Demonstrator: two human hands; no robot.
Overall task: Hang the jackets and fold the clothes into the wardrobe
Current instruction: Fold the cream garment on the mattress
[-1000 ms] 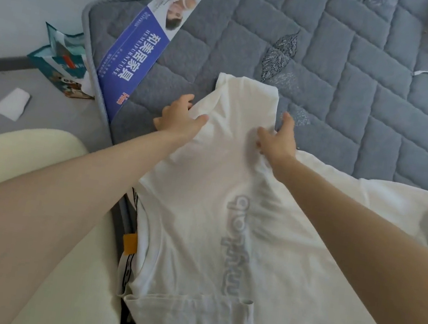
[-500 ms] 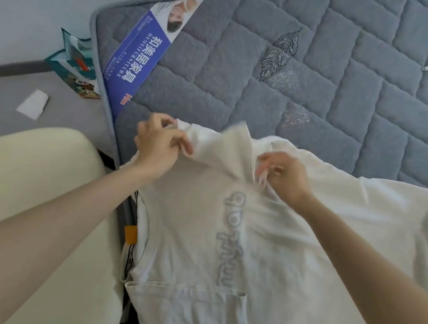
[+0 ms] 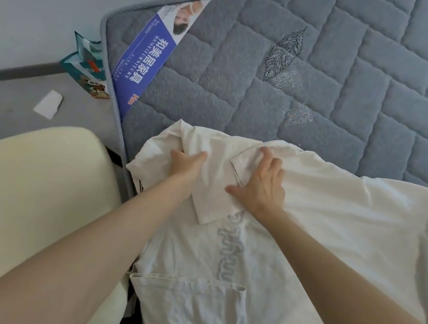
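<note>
Lying on the near left corner of the grey mattress [image 3: 332, 82], the white T-shirt [image 3: 321, 235] was only at the beginning of its folding: its far sleeve [image 3: 210, 203] was turned in over the chest, while the body was spread wide to the right and toward the near edge. The left hand [image 3: 185, 165] grasped a bunch of cloth at the far left shoulder, thumb on top, and the right hand [image 3: 262, 183] lay released and flat, fingers spread, pressing the turned sleeve down. In my judgement most of the task was left, because the shirt was not yet a folded packet and no wardrobe or jacket was in view.
</note>
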